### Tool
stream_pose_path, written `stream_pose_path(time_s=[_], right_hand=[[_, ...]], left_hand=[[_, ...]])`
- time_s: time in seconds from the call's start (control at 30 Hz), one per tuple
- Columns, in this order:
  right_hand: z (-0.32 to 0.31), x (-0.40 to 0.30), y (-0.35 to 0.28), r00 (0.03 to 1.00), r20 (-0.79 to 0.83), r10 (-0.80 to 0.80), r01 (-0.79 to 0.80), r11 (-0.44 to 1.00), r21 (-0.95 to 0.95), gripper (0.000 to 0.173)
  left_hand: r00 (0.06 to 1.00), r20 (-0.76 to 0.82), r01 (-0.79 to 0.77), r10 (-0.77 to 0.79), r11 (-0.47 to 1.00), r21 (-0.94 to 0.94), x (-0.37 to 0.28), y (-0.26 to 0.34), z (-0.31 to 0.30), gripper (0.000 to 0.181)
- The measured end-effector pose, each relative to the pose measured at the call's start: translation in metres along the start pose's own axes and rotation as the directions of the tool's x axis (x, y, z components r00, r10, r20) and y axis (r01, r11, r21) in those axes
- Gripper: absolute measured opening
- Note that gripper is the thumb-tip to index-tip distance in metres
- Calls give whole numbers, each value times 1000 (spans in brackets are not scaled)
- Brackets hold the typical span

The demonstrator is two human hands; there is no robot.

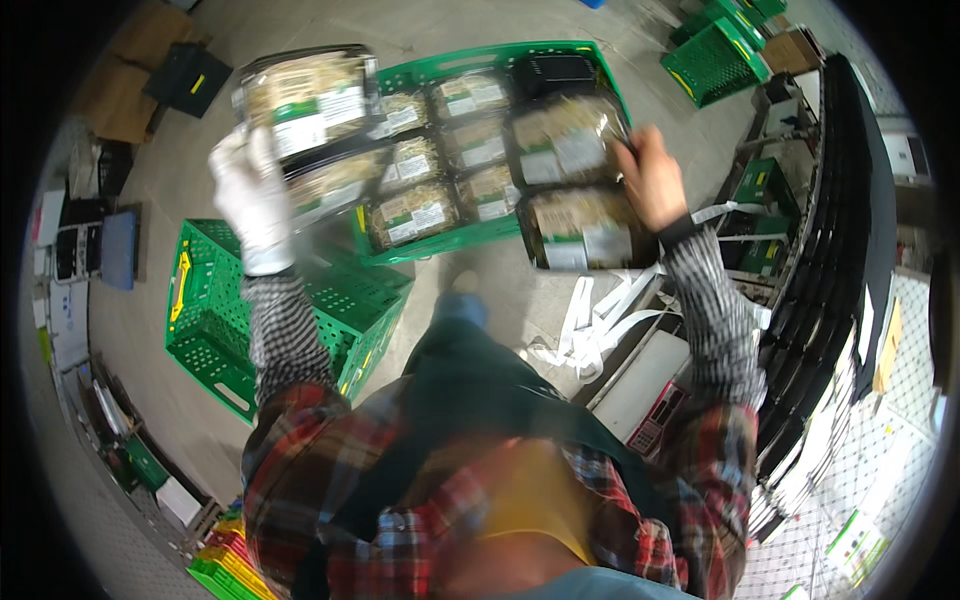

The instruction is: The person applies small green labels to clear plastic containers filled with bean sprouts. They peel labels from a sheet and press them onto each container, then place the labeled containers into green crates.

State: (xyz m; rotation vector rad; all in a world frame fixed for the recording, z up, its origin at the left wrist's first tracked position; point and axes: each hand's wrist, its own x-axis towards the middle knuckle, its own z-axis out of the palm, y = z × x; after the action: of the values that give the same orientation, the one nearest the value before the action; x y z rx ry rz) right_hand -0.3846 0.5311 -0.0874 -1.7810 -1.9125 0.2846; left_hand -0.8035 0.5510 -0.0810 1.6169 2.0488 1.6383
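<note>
My left hand (255,199), in a white glove, grips a labelled black plastic tray under clear film (311,105) at its lower left edge; another such tray (337,184) lies just below it, and whether I hold that too is unclear. My bare right hand (651,176) has its thumb and fingers on the right edge of a film-wrapped tray (566,142). Below that tray, by my wrist, is one more (581,225). Between my hands, a green perforated plastic crate (420,251) holds rows of similar packs with pale contents, and a black tray (555,73) sits in its far right corner.
An open green crate (217,330) with yellow handles stands on the floor at lower left. White straps (592,322) hang at right, near a scale with a red keypad (658,420). Stacked black trays (817,262) line the right side. More green crates (716,64) stand at upper right.
</note>
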Motion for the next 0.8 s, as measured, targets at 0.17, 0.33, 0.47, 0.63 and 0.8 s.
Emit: stream_pose_path(time_s=[0.17,0.33,0.47,0.63,0.8], right_hand=[[92,152,-30,664,99,-741,748,656,-104,25],[157,182,39,382,300,-874,924,360,-126,15],[207,173,75,618,385,-685,776,610,-160,28],[171,159,-66,546,408,-732,323,633,703,79],[143,174,-56,61,776,-627,-191,756,626,91]], left_hand=[[986,-151,96,-75,986,134,4,-54,-77,20],[959,-85,278,-271,957,88,-33,-68,-108,16],[965,4,259,-263,954,151,-49,-30,-72,19],[891,263,337,-369,928,158,-64,16,2,24],[864,409,320,-295,947,9,-72,41,52,35]])
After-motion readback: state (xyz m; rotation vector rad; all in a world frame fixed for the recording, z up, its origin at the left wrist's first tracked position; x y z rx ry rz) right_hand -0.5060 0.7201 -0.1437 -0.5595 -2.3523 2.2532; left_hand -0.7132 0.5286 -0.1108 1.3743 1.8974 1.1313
